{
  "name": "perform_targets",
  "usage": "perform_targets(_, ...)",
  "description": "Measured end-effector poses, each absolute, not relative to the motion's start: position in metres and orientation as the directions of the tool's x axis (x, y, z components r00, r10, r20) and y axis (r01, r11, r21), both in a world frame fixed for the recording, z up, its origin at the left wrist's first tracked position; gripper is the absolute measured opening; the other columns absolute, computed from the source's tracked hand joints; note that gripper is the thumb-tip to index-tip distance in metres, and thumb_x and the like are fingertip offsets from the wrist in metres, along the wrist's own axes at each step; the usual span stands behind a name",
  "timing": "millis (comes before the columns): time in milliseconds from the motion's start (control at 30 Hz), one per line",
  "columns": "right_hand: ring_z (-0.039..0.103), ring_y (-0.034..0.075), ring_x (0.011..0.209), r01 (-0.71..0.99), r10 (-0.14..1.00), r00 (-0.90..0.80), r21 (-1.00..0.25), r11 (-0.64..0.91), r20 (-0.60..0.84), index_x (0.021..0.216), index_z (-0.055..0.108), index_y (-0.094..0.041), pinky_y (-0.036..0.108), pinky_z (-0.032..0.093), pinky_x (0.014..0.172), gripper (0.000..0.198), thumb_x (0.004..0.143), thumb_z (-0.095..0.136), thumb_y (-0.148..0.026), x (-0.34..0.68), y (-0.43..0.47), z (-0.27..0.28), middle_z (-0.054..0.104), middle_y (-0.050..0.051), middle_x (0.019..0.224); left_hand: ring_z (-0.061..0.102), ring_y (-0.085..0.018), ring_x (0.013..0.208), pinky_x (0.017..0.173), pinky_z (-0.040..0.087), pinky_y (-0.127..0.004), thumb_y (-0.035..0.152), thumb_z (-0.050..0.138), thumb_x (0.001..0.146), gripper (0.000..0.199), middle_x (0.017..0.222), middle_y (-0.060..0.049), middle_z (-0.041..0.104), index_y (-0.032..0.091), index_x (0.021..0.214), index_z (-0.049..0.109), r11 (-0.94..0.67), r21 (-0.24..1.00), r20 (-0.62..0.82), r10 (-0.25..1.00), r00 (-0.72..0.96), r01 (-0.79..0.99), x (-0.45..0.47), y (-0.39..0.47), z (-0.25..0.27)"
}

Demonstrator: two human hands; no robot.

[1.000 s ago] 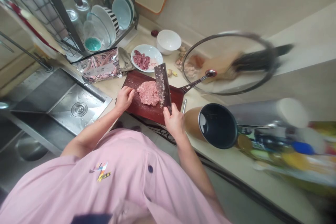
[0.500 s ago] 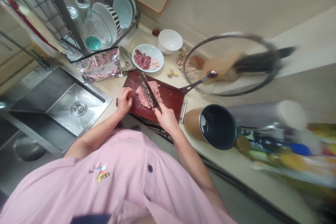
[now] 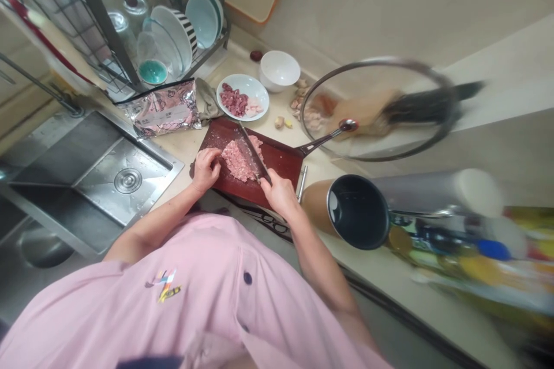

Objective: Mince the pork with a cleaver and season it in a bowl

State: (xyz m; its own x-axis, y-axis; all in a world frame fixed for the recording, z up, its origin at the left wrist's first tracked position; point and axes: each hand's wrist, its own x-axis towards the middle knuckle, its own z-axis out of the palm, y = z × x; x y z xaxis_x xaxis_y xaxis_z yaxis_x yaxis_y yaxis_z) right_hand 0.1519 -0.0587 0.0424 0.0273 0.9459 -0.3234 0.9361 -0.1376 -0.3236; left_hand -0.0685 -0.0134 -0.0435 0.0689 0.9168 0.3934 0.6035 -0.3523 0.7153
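A dark-bladed cleaver (image 3: 251, 153) is in my right hand (image 3: 279, 190), whose fingers are wrapped round its handle. The blade stands on edge across a flattened mass of minced pink meat (image 3: 236, 162), hiding part of it. Under the meat lies a reddish-brown cutting board (image 3: 283, 173) specked with tiny bits. My left hand (image 3: 206, 168) rests at the board's left edge, fingers curled and closed on it, beside the meat. Behind the board is a white plate (image 3: 262, 91) with diced dark-red meat (image 3: 234, 99) and paler pieces (image 3: 253, 106).
A steel sink (image 3: 142, 202) is on the left, with a foil bag (image 3: 167, 109) and dish rack behind. A white bowl (image 3: 279, 70), ginger pieces (image 3: 280, 122), a glass lid (image 3: 376, 157) and a spoon (image 3: 322, 140) are beyond the board. A dark pot (image 3: 359, 213) stands right.
The cleaver has shifted a little to the right across the minced meat, uncovering more on its left side. My left hand has stayed at the board's edge.
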Motion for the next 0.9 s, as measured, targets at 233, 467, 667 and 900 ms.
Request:
perform_targets(233,0.066,0.024,0.077,0.942,0.932,0.05,-0.293,-0.164,-0.359,0.122,0.059,-0.018,0.029,0.042,0.067,0.037,0.092,0.044,-0.032,0.151,-0.06,0.041,0.071,0.011,0.086,0.059,-0.018,0.104,0.09,0.05,-0.033,0.009,0.043,0.084,0.025,0.107,-0.008,0.06,0.02,0.102,0.056,-0.314,0.745,0.36,0.932,0.042,0.588,-0.07,-0.015,-0.045)
perform_targets(467,0.066,0.026,0.079,0.95,0.921,0.036,-0.272,-0.152,-0.389,0.124,0.057,-0.019,0.029,0.042,0.069,0.036,0.092,0.044,-0.031,0.152,-0.061,0.044,0.071,0.012,0.09,0.059,-0.018,0.099,0.085,0.05,-0.032,0.019,0.051,0.085,0.017,0.105,-0.008,0.059,0.02,0.102,0.057,-0.293,0.745,0.339,0.94,0.038,0.6,-0.069,-0.016,-0.045)
perform_targets(667,0.067,0.024,0.08,0.952,0.924,0.028,-0.273,-0.141,-0.38,0.121,0.058,-0.019,0.028,0.043,0.07,0.034,0.092,0.043,-0.031,0.151,-0.062,0.045,0.071,0.01,0.091,0.058,-0.02,0.103,0.091,0.047,-0.035,0.021,0.052,0.085,0.016,0.103,-0.008,0.061,0.02,0.1,0.057,-0.319,0.729,0.367,0.929,0.047,0.605,-0.069,-0.015,-0.041)
perform_targets(900,0.068,0.025,0.084,0.927,0.922,-0.015,-0.351,-0.132,-0.386,0.127,0.055,-0.019,0.029,0.044,0.072,0.038,0.093,0.043,-0.031,0.145,-0.07,0.043,0.072,0.011,0.094,0.058,-0.021,0.102,0.093,0.046,-0.038,0.021,0.052,0.085,0.016,0.103,-0.008,0.063,0.02,0.099,0.058,-0.342,0.704,0.378,0.922,0.08,0.622,-0.069,-0.014,-0.038)
